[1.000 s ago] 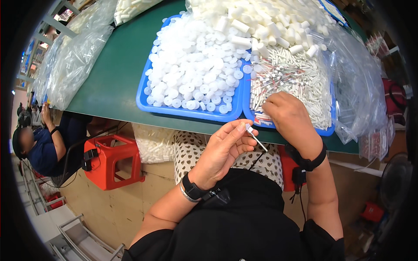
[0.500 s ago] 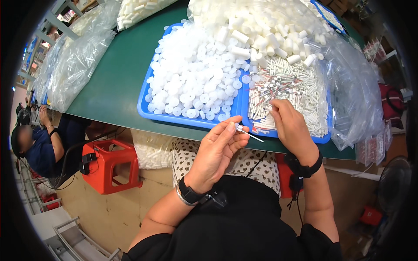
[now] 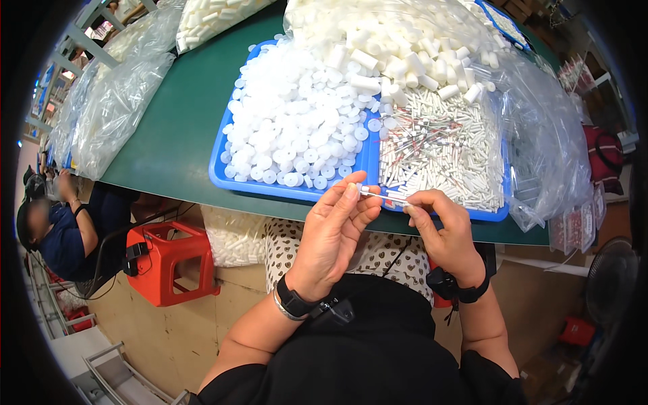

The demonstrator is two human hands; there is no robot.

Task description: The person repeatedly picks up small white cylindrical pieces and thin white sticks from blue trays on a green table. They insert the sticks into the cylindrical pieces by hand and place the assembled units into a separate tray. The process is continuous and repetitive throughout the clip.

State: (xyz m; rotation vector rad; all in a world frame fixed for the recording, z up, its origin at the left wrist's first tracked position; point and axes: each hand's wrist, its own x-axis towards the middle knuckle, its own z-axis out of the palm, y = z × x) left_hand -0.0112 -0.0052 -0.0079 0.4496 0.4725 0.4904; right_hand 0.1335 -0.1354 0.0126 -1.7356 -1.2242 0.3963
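Note:
My left hand (image 3: 334, 233) pinches a thin pale rod (image 3: 381, 196) near a small white end piece, thumb against forefinger, its other fingers curled loosely. The rod points right, toward my right hand (image 3: 444, 233). There, thumb and forefinger are closed at the rod's free end on what looks like a small white tube, mostly hidden by the fingertips. Both hands are just in front of two blue trays. The left tray (image 3: 217, 174) is heaped with translucent white discs (image 3: 297, 128). In the right tray (image 3: 489, 215) lie many small white tubes (image 3: 472, 162) and thin rods with reddish parts.
Thick white foam cylinders (image 3: 412, 61) spill from a clear bag behind the trays. Clear plastic bags (image 3: 550, 148) lie at the right. The table (image 3: 182, 115) is green. A red stool (image 3: 172, 263) and a seated person (image 3: 64, 226) are at left.
My right hand has come down and back from the tray of small tubes to the free end of the rod. My left hand still pinches the rod, now turned flatter.

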